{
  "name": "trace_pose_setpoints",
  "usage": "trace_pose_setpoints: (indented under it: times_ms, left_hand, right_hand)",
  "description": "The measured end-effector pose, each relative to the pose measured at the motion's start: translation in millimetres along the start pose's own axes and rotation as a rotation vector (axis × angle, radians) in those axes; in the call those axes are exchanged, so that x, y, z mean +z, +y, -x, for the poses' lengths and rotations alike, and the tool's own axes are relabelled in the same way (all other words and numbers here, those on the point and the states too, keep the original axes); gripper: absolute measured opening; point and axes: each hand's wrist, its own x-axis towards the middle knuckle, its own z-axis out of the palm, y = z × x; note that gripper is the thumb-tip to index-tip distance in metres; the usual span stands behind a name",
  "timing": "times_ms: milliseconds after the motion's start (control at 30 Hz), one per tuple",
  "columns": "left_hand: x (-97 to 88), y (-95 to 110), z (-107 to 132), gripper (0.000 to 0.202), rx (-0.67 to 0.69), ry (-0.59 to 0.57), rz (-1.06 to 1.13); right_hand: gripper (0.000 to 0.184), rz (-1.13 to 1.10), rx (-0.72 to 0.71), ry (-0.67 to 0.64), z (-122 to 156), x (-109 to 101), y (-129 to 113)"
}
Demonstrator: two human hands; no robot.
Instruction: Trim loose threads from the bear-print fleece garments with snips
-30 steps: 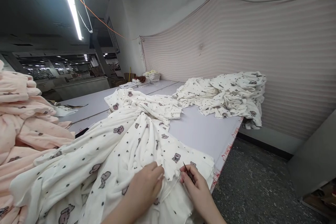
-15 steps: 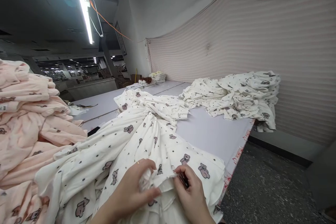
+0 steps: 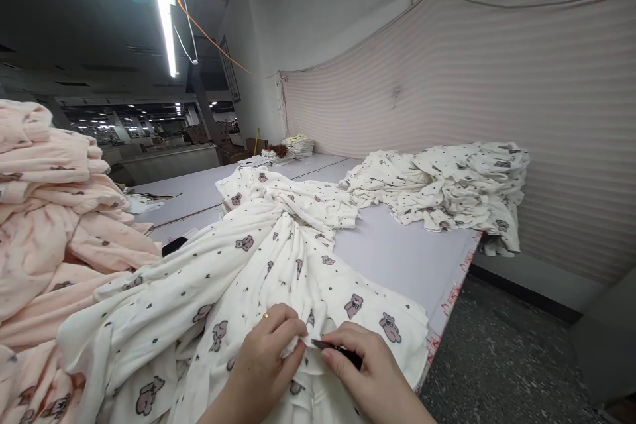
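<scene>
A white garment (image 3: 258, 265) printed with small bears and dots lies spread across the near part of the grey table (image 3: 397, 258). My left hand (image 3: 263, 361), with a ring on one finger, pinches a fold of this cloth near the front edge. My right hand (image 3: 368, 377) grips a small dark pointed tool (image 3: 338, 348), thread snips by the look of it. Its tip points left at the pinched fold, close to my left fingertips.
A tall stack of pink garments (image 3: 54, 212) stands at the left. A heap of white printed garments (image 3: 447, 189) lies at the table's far right edge. Small piles (image 3: 293, 146) sit far back. A striped curtain wall (image 3: 497, 93) and dark speckled floor (image 3: 507, 364) are to the right.
The view has shifted a little. My left hand regripped the cloth fold, and my right hand turned the dark tool from upright to lying flat, pointing at the fold.
</scene>
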Motion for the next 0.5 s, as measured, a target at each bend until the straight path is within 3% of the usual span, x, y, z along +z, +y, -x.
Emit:
trace_pose_setpoints:
  times_ms: [500]
  left_hand:
    - [-3.0,-0.6,-6.3,0.019,0.045,0.037,0.064]
  right_hand:
    - [0.020,0.029,-0.008,0.034,0.5,0.2,2.2]
